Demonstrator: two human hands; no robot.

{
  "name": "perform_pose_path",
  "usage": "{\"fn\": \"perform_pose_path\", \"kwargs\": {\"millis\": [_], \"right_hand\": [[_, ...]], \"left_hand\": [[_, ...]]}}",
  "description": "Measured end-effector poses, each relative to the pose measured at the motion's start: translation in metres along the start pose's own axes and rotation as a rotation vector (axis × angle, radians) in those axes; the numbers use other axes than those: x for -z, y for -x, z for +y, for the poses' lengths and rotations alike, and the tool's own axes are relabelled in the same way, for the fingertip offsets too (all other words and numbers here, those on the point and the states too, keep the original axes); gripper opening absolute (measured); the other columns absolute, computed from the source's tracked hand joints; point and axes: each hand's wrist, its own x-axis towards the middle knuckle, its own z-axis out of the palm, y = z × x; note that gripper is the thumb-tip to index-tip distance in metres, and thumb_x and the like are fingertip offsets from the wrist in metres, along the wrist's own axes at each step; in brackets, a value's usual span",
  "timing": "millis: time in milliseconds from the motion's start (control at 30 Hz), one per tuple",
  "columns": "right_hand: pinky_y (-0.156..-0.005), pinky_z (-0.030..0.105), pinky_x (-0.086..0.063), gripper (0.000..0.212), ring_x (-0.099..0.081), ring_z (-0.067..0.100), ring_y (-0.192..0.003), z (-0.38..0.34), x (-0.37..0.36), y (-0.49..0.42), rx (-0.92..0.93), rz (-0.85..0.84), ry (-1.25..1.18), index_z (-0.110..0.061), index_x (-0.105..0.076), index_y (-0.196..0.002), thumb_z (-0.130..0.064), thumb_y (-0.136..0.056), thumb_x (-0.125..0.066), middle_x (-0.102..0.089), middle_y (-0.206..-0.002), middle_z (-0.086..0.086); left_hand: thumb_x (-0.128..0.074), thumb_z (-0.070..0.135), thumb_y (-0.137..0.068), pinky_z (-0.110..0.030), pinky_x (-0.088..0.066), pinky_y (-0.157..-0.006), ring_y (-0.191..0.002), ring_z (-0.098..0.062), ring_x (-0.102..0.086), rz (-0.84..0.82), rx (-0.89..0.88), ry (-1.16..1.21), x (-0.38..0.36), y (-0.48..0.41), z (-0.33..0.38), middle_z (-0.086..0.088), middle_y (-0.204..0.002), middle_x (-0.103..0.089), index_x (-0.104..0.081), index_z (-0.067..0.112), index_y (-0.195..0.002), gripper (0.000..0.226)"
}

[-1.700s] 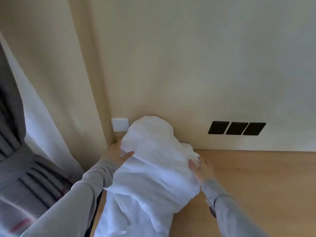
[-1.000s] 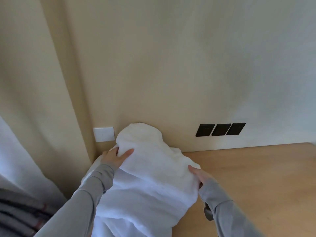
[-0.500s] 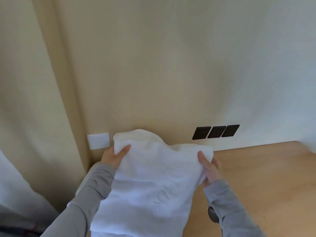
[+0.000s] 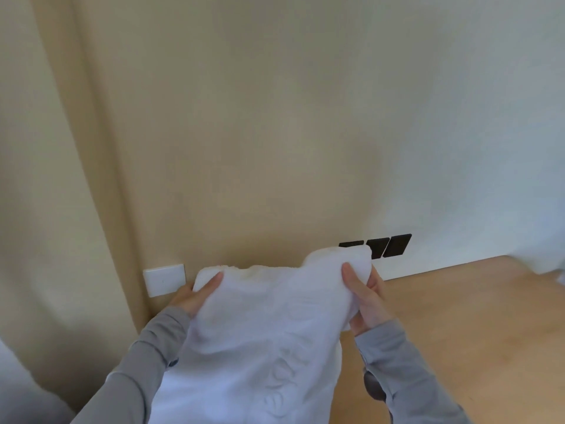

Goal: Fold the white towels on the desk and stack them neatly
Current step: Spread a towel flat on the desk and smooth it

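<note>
A white towel (image 4: 260,341) with an embossed pattern hangs in front of me, lifted off the wooden desk (image 4: 458,332). My left hand (image 4: 195,296) grips its upper left edge, thumb on the front of the cloth. My right hand (image 4: 365,301) grips the bunched upper right corner, thumb over the front and fingers behind. The towel's lower part runs out of view at the bottom.
The beige wall (image 4: 275,133) stands close behind the towel. A white switch plate (image 4: 164,280) is on the wall at left and three black plates (image 4: 388,245) at right. Something white (image 4: 561,278) shows at the desk's far right edge.
Both hands have taken hold of the towel's top edge and raised it from the heap on the desk. My right hand has moved up and to the right, stretching the cloth between them.
</note>
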Motion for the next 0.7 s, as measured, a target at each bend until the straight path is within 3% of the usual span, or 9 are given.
{"fn": "perform_pose_path", "kwargs": {"millis": [100,167,267,367,533,700], "right_hand": [[-0.07,0.033,-0.057,0.031,-0.068,0.029,-0.096,-0.003,0.005,-0.001,0.006,0.041,-0.001,-0.01,-0.065,-0.106,-0.018,-0.076,-0.067,-0.071,-0.104,0.013],[-0.072,0.035,-0.058,0.031,-0.068,0.029,-0.097,-0.008,0.009,-0.001,0.014,0.068,0.001,-0.009,-0.066,-0.106,-0.019,-0.076,-0.067,-0.07,-0.105,0.014],[-0.081,0.04,-0.057,0.037,-0.067,0.029,-0.099,-0.02,0.019,-0.003,0.024,0.14,0.034,-0.007,-0.064,-0.108,-0.022,-0.075,-0.068,-0.069,-0.109,0.016],[-0.077,0.037,-0.058,0.042,-0.068,0.028,-0.095,-0.034,0.032,-0.004,0.032,0.199,0.032,-0.004,-0.062,-0.11,-0.021,-0.073,-0.069,-0.068,-0.109,0.017],[-0.07,0.033,-0.058,0.024,-0.069,0.025,-0.089,-0.056,0.057,-0.002,0.06,0.24,0.011,-0.006,-0.063,-0.105,-0.015,-0.084,-0.064,-0.07,-0.101,0.012],[-0.071,0.032,-0.059,0.013,-0.07,0.02,-0.085,-0.087,0.093,0.007,0.117,0.231,-0.022,-0.012,-0.066,-0.095,-0.016,-0.083,-0.065,-0.074,-0.089,0.004]], "left_hand": [[-0.07,0.054,-0.071,-0.034,-0.042,-0.081,-0.079,-0.02,-0.058,0.0,-0.085,-0.051,-0.008,0.003,0.009,-0.005,-0.094,-0.062,-0.055,0.018,-0.11,0.055],[-0.067,0.049,-0.077,-0.033,-0.039,-0.08,-0.077,-0.019,-0.056,0.007,-0.157,-0.036,-0.012,0.009,0.017,-0.003,-0.089,-0.059,-0.054,0.021,-0.101,0.039],[-0.062,0.046,-0.083,-0.033,-0.038,-0.083,-0.089,-0.025,-0.054,0.057,-0.273,0.006,-0.019,0.022,0.032,-0.006,-0.099,-0.059,-0.055,0.02,-0.1,0.032],[-0.061,0.044,-0.085,-0.032,-0.037,-0.081,-0.087,-0.024,-0.054,0.119,-0.355,0.057,-0.028,0.037,0.048,-0.006,-0.097,-0.06,-0.058,0.018,-0.098,0.029],[-0.064,0.041,-0.083,-0.032,-0.038,-0.078,-0.085,-0.026,-0.054,0.237,-0.44,0.099,-0.052,0.068,0.079,-0.007,-0.091,-0.06,-0.058,0.016,-0.092,0.027],[-0.066,0.035,-0.083,-0.017,-0.038,-0.055,-0.064,0.001,-0.049,0.308,-0.613,0.131,-0.093,0.11,0.111,0.015,-0.069,-0.054,-0.058,0.02,-0.081,0.016]]}}
